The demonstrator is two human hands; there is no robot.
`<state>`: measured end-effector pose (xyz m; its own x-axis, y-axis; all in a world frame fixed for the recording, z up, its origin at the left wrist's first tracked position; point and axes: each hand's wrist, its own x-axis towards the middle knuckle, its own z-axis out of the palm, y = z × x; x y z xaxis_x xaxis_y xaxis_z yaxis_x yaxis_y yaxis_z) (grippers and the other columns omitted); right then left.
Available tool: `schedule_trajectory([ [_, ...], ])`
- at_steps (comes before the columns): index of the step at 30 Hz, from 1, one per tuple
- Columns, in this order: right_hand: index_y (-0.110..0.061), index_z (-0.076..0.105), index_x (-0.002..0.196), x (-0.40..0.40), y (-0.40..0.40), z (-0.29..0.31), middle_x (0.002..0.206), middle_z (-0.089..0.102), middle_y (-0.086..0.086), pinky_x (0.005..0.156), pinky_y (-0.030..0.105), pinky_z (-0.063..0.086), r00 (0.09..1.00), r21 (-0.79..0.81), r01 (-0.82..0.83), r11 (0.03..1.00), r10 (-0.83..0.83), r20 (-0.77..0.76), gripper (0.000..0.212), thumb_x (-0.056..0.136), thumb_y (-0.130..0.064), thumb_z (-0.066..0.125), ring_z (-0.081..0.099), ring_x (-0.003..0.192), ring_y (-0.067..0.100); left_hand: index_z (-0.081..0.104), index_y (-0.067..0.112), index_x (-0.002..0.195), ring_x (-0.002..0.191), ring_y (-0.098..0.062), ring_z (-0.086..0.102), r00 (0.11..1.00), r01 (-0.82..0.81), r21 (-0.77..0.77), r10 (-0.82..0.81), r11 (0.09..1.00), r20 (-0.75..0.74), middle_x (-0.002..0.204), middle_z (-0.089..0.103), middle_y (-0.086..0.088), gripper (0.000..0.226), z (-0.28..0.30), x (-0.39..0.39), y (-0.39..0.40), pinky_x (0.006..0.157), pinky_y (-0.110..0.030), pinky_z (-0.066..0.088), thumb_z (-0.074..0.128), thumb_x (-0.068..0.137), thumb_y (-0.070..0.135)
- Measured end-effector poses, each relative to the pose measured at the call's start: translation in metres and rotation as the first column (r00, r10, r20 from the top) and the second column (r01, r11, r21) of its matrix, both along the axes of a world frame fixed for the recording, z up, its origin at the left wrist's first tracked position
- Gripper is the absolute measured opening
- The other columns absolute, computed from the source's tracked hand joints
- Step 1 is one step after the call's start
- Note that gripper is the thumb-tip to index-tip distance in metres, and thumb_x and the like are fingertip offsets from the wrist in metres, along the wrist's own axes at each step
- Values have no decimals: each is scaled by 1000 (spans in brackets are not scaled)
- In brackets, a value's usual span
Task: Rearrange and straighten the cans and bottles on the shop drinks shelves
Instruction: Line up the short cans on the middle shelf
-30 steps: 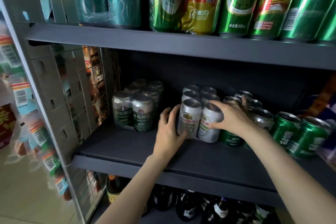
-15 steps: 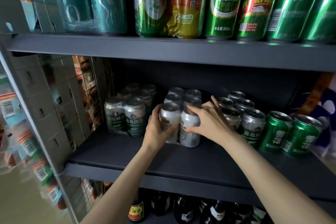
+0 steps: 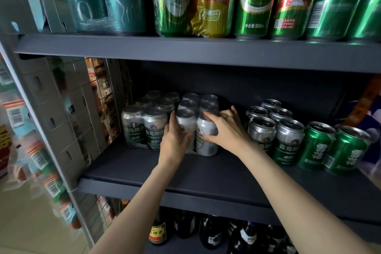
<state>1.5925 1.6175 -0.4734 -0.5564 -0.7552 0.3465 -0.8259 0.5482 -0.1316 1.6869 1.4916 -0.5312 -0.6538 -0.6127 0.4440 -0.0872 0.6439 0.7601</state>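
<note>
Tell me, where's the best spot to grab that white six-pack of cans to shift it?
Probably the front pair of the white six-pack, one hand on each outer side, coming from the open shelf front. The left hand and right hand already hold it so; neighbouring packs and the shelf above crowd other approaches.

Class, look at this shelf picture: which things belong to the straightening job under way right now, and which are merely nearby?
In the job:
white can pack, held at its front
left hand on its left front can
right hand on its right front can
middle shelf

Merely nearby:
grey-green can pack
loose green cans
tall cans above
bottles below
</note>
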Motion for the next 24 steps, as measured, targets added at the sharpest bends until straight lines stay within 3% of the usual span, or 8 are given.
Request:
schedule_trajectory([
  [4,-26,29,146,3,4,-2,134,47,13,115,35,-10,1000,-40,7,999,-6,25,78,80,-41,68,24,136,23,9,14,149,112,-28,50,999,-28,-3,28,1000,19,137,40,-17,78,2,1,5,76,-21,34,59,90,17],
  [8,-28,28,146,6,8,-7,130,51,11,115,37,-8,999,-48,15,999,-17,-34,74,83,-41,64,28,134,23,14,13,148,113,-31,51,997,-75,-14,76,997,27,138,37,-16,76,6,4,9,84,-27,39,60,88,16],
  [11,-23,36,142,2,26,-9,129,54,8,115,39,-4,995,-107,22,994,-32,-98,68,83,-35,66,34,132,22,26,8,145,119,-37,44,989,-149,-152,146,977,-31,134,36,-21,67,1,8,17,95,-38,41,60,87,9],
  [15,-13,57,128,-19,66,-8,126,56,14,114,48,11,976,-273,77,959,-129,-178,58,75,-28,76,45,123,33,42,16,133,117,-37,41,980,-187,-357,146,915,-137,133,40,-21,65,-15,5,35,92,-47,43,65,74,0],
  [19,-30,43,138,-35,103,4,147,33,3,114,49,-2,966,-103,242,965,-249,-63,72,74,-45,72,27,137,27,46,19,127,116,-31,40,990,-134,-548,90,826,-107,131,46,-17,66,-23,-8,63,92,-48,44,59,64,4],
  [24,-36,34,141,-48,142,7,152,25,-1,113,51,-7,947,36,312,949,-314,65,77,74,-47,71,24,140,21,48,18,126,118,-28,39,995,-33,-578,-27,815,-96,129,48,-13,59,-23,-24,93,95,-42,40,40,68,9],
])
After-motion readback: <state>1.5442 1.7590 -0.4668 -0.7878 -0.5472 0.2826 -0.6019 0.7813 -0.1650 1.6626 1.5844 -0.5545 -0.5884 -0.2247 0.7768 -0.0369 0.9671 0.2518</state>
